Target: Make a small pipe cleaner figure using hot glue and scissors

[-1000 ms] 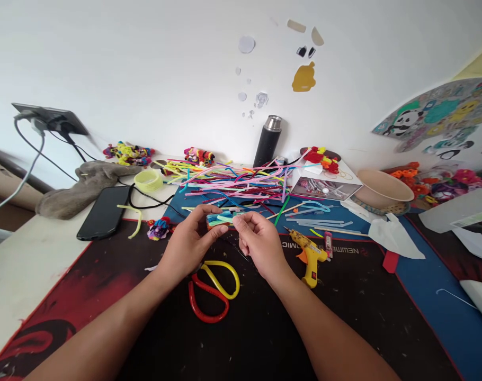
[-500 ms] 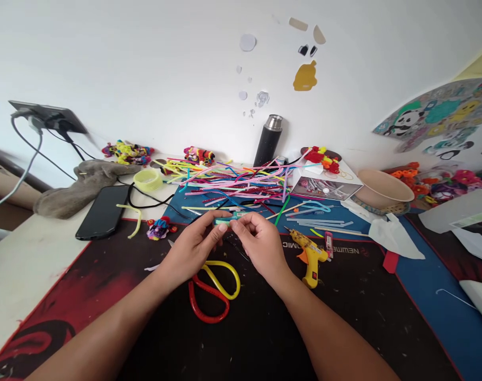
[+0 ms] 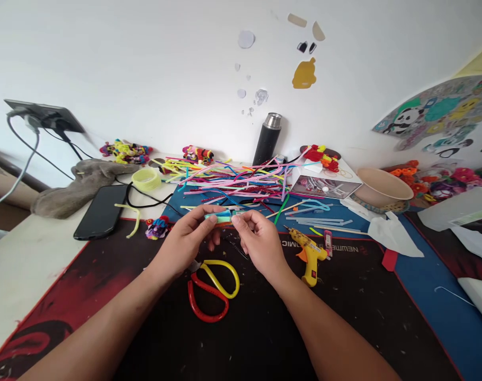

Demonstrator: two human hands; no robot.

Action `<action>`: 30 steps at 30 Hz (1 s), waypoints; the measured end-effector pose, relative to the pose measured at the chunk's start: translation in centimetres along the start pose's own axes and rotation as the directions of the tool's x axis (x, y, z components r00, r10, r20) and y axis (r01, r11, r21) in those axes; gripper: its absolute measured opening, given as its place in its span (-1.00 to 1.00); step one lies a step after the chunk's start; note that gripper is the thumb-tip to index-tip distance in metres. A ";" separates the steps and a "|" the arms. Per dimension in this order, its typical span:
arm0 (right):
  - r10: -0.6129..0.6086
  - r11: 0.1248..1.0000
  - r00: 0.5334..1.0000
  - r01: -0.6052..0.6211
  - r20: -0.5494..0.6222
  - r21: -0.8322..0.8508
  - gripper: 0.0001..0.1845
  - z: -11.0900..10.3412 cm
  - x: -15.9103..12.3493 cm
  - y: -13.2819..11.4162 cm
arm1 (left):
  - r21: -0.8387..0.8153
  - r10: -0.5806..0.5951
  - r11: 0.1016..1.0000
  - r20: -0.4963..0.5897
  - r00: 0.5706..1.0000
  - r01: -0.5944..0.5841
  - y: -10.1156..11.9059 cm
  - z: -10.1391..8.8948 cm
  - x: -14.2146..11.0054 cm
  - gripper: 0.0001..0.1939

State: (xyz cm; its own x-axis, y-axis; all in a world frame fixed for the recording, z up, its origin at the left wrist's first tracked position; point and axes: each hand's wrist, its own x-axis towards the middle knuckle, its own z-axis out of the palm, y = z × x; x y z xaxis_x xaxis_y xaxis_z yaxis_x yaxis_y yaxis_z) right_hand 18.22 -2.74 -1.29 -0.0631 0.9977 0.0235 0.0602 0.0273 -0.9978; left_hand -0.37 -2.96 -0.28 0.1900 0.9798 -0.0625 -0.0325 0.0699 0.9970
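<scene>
Between my two hands, above the mat, is a small teal and light-blue stick-like piece [image 3: 221,217] with a pale end on the right; its exact kind is too small to make out. My left hand [image 3: 188,237] pinches its left part between thumb and fingers. At the other end, the thumb and forefinger of my right hand [image 3: 259,243] close on it. Below them lie scissors [image 3: 209,296] with one red and one yellow handle loop, their blades mostly hidden by my left hand. A yellow glue gun [image 3: 310,256] rests to the right of my right hand.
Many coloured pipe cleaners [image 3: 233,180] are heaped behind my hands, in front of a black flask [image 3: 267,138]. On the left are a phone [image 3: 100,212], a tape roll [image 3: 146,180] and a small colourful figure [image 3: 157,228]. Clear glue sticks [image 3: 318,221] and a bowl [image 3: 384,185] are on the right.
My left fingers have shifted on the teal piece, so more of its light-blue side shows. Both hands stay in nearly the same place, and the view has shifted slightly.
</scene>
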 end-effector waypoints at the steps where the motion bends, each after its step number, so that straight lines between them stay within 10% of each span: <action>1: 0.001 0.999 1.000 -0.001 -0.002 0.033 -0.53 0.0 0.1 0.1 | -0.030 -0.007 1.000 -0.011 1.000 0.006 0.1 0.0 0.1 -0.56; 30: 0.073 0.985 0.995 -0.082 0.063 0.149 -0.53 0.6 0.1 0.6 | -0.365 -0.136 0.914 0.137 0.981 0.178 0.6 0.3 0.2 -0.49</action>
State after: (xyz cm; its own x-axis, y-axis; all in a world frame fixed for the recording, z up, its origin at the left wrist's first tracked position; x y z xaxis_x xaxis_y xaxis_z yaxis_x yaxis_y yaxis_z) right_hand 17.64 -2.65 -1.92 -0.1216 0.9911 -0.0536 -0.0837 -0.0641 -0.9944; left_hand -0.05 -2.83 0.30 0.3258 0.9260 -0.1908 -0.3536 0.3065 0.8837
